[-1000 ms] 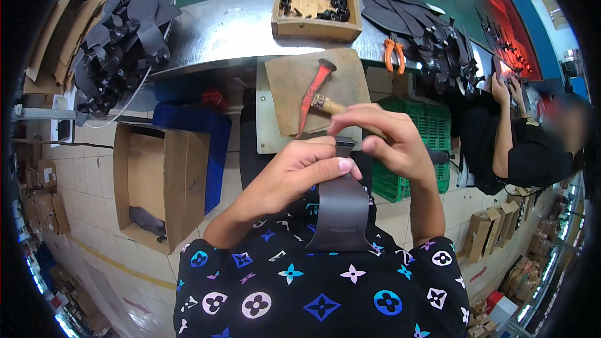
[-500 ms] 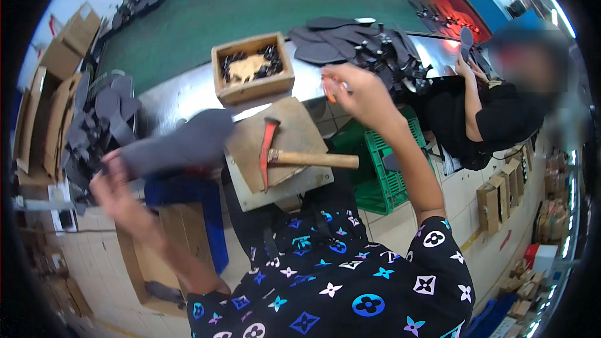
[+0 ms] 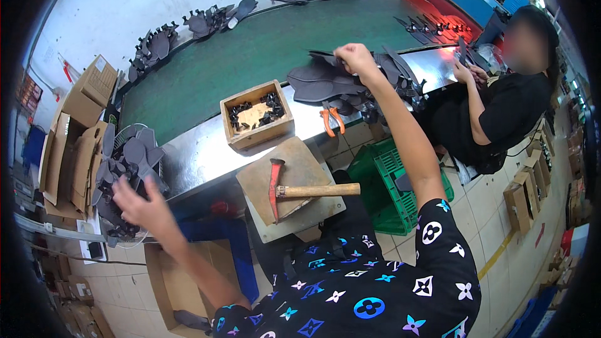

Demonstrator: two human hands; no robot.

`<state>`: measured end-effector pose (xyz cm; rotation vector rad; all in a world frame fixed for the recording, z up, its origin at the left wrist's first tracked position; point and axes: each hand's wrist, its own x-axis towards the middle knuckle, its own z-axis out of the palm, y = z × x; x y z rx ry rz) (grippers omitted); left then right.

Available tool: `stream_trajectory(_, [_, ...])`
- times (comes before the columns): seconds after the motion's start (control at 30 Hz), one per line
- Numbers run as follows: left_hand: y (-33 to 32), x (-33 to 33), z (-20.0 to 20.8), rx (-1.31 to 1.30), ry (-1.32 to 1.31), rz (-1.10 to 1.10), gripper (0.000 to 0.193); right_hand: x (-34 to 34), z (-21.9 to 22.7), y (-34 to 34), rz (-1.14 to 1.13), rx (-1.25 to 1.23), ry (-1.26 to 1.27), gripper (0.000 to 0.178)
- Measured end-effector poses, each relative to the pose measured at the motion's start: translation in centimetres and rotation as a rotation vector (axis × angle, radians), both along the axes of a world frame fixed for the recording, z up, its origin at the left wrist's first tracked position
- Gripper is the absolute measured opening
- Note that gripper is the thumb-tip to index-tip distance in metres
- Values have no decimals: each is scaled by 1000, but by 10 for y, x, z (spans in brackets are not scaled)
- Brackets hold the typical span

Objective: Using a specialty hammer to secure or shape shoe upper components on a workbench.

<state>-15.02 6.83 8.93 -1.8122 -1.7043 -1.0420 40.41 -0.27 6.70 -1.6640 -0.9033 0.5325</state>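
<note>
My left hand is open, fingers spread, beside grey shoe soles heaped in a wire basket at the left. It holds nothing. At the bench, my right hand is closed at a dark grey sole on top of a pile of soles; the fingertips pinch its edge. Orange-handled pliers lie on the bench edge below that pile. In front of me, a hammer with a red head and wooden handle rests on a worn square pad over a pale board.
A wooden box of small black parts stands on the metal bench. Beyond runs a green belt with more soles. A green crate stands below right, a cardboard box below left. A co-worker sits at the right.
My left hand has let go of a grey sole at the basket. My right hand has put down the orange pliers and moved up to the pile of soles.
</note>
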Motion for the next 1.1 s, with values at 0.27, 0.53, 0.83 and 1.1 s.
stream_trajectory(0.27, [-64,160,12,-382,-301,-1000,78,-219,97,-43,785,278,776,33])
stream_trajectory(0.53, [-119,124,16,-677,-1311,-1093,37,-248,-65,-167,205,-73,-851,72])
stream_trajectory(0.83, [-111,163,-74,-579,-83,-641,61,-182,-147,-317,-56,-492,-366,12])
stream_trajectory(1.1, [69,239,-73,-459,59,-924,18,-207,-117,-282,-193,47,292,17])
